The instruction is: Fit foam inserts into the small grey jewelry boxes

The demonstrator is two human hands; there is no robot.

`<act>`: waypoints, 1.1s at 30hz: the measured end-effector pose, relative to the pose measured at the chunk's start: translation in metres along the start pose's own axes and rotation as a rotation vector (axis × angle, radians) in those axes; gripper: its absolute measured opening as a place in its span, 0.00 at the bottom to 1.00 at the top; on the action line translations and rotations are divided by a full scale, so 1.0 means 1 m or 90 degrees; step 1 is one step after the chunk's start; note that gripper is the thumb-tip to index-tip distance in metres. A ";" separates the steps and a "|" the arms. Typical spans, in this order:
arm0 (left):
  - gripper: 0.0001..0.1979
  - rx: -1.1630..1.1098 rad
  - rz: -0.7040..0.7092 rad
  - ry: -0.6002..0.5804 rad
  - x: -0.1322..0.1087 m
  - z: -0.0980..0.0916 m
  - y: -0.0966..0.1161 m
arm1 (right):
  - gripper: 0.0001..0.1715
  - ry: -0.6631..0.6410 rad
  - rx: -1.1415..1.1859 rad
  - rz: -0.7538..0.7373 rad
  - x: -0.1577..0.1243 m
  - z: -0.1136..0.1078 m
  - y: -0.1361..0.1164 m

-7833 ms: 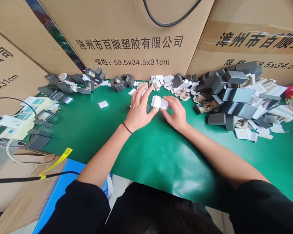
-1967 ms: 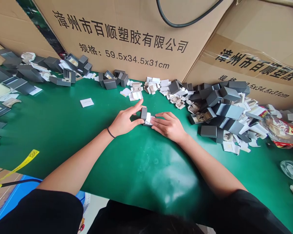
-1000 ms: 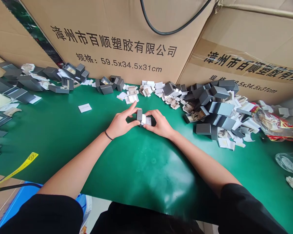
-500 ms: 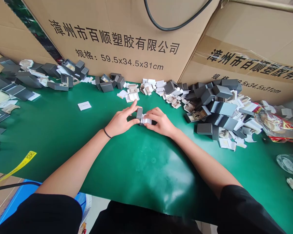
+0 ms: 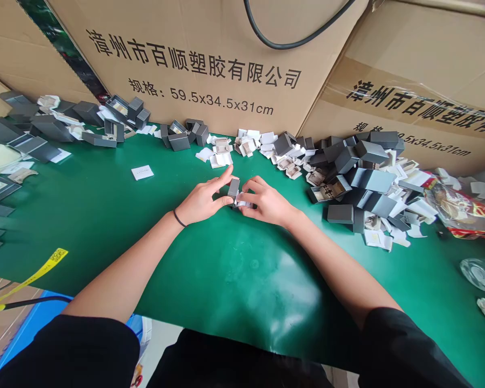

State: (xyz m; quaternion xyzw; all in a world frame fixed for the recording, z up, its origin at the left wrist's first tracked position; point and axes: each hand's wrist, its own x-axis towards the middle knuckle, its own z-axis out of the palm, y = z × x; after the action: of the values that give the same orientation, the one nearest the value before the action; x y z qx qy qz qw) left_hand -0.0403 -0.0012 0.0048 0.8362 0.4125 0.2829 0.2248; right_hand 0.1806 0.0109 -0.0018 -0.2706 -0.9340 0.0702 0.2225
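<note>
At the middle of the green table a small dark grey box [image 5: 233, 188] stands between my hands. My left hand [image 5: 204, 201] grips its left side, with thumb at the near edge and the index finger stretched along the far side. A white paper insert [image 5: 246, 198] shows at the box's right, partly hidden by fingers. My right hand [image 5: 267, 203] has its curled fingers and thumb closed on that insert. A white card [image 5: 142, 172] lies flat on the table, up and left of my left hand.
A heap of grey boxes [image 5: 372, 183] and white inserts lies to the right, beside a red plastic bag [image 5: 461, 210] and a clear glass [image 5: 479, 274]. More grey boxes [image 5: 50, 129] lie at the back left. Large cartons [image 5: 210, 32] stand behind the table [image 5: 242, 302].
My right-hand fingers have curled in closer over the white insert, so less of it shows. My left hand keeps its hold on the box. The whole view has shifted slightly.
</note>
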 end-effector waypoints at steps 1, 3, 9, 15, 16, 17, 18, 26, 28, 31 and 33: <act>0.36 0.001 -0.001 0.001 0.000 0.000 0.000 | 0.11 0.004 -0.009 0.000 0.000 0.000 -0.001; 0.35 0.003 -0.003 0.000 0.000 0.000 0.000 | 0.12 0.018 -0.027 -0.004 -0.001 0.002 -0.003; 0.36 0.006 0.004 0.003 0.000 0.001 0.000 | 0.14 0.037 -0.055 -0.030 -0.002 0.009 -0.005; 0.37 0.000 -0.004 0.006 0.000 0.001 0.002 | 0.16 0.048 -0.108 -0.051 -0.007 0.013 -0.005; 0.37 0.000 -0.006 0.005 0.000 0.000 0.002 | 0.16 0.054 -0.109 -0.048 -0.008 0.013 -0.006; 0.37 -0.001 -0.007 0.005 0.000 0.000 0.002 | 0.15 0.057 -0.105 -0.044 -0.009 0.013 -0.006; 0.37 -0.001 -0.007 0.005 0.000 0.000 0.002 | 0.15 0.059 -0.099 -0.040 -0.010 0.014 -0.007; 0.39 -0.053 -0.030 -0.014 -0.002 0.000 0.002 | 0.14 0.078 -0.051 0.051 -0.014 0.019 -0.023; 0.39 -0.090 -0.034 -0.015 -0.003 0.002 0.000 | 0.14 0.095 -0.058 0.061 -0.015 0.023 -0.026; 0.36 -0.114 -0.056 -0.036 -0.003 0.006 -0.004 | 0.13 0.131 -0.020 0.075 -0.016 0.026 -0.026; 0.34 -0.121 -0.077 -0.048 -0.003 0.006 -0.005 | 0.14 0.174 0.078 0.102 -0.015 0.024 -0.024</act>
State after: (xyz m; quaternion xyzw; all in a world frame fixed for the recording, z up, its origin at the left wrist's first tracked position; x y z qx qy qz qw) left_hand -0.0407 -0.0015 -0.0040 0.7945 0.4250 0.2750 0.3354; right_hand 0.1694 -0.0176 -0.0227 -0.3368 -0.8645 0.1074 0.3573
